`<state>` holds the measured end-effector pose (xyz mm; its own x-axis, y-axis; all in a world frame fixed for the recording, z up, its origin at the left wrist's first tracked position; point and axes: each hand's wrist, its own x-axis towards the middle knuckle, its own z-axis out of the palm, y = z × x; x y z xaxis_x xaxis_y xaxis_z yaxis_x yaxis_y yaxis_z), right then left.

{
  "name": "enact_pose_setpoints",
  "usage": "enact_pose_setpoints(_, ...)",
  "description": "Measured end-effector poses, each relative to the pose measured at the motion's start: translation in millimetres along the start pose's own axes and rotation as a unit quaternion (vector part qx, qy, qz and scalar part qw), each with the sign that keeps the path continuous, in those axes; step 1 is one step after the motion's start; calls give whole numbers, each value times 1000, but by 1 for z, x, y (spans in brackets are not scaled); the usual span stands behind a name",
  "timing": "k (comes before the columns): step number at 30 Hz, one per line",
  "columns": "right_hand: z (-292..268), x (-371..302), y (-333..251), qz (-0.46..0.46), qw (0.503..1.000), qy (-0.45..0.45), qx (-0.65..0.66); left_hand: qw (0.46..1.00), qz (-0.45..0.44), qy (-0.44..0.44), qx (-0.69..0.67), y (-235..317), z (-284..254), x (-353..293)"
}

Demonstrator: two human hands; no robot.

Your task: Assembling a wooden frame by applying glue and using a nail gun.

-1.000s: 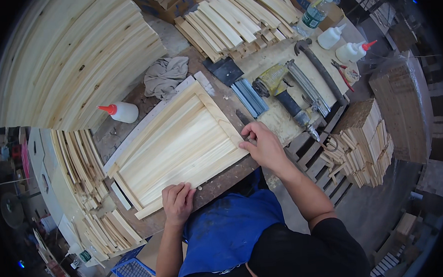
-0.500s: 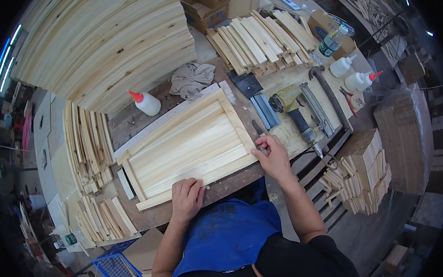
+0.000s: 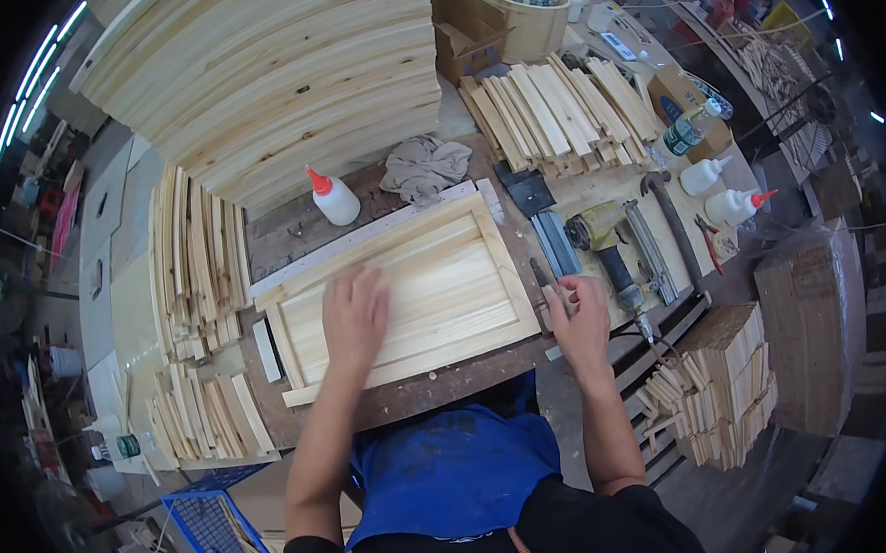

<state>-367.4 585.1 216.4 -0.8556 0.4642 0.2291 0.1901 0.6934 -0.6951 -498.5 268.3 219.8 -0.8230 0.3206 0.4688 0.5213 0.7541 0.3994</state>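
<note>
The framed wooden panel (image 3: pixel 439 292) lies flat in the middle of the frame, on my brown workbench (image 3: pixel 410 406). My left hand (image 3: pixel 356 316) is over the panel's left half, blurred, its fingers loosely spread and slightly bent, with nothing seen in their grasp; whether they touch the wood I can't make out. My right hand (image 3: pixel 582 321) is just beside the panel's right end, right of centre in the frame, fingers curled toward the thumb; I can't tell how tightly they close or whether they have hold of anything.

Above the panel stand 1 white bottle with a red tip (image 3: pixel 337 202) and a crumpled grey cloth (image 3: pixel 425 169). A tall stack of boards (image 3: pixel 293 94) fills the upper left. Right of centre lie grey metal strips (image 3: pixel 557 242), a yellow and black nail gun (image 3: pixel 604 243) and a hammer (image 3: pixel 673 226); farther right are red-handled pliers (image 3: pixel 709 245). Wooden slats (image 3: pixel 560 115) are piled at the upper right. My blue apron (image 3: pixel 458 471) shows at the bottom.
</note>
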Motion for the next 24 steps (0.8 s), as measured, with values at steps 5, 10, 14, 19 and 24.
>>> enact_pose_setpoints(5,-17,-6,-1,-18,999,48,3,998,-30,-52,-14,-53,41,41)
enact_pose_setpoints(10,-32,-25,15,27,998,47,8,996,-51,-61,-25,-51,48,36)
enact_pose_setpoints(14,-33,-19,41,0,997,64,-49,996,-63,-61,-16,-47,44,38)
enact_pose_setpoints(19,-40,22,49,-64,980,113,-149,999,35,-26,10,-8,27,26)
enact_pose_setpoints(24,-42,40,54,-56,981,77,-167,981,109,-135,-89,51,-15,-72)
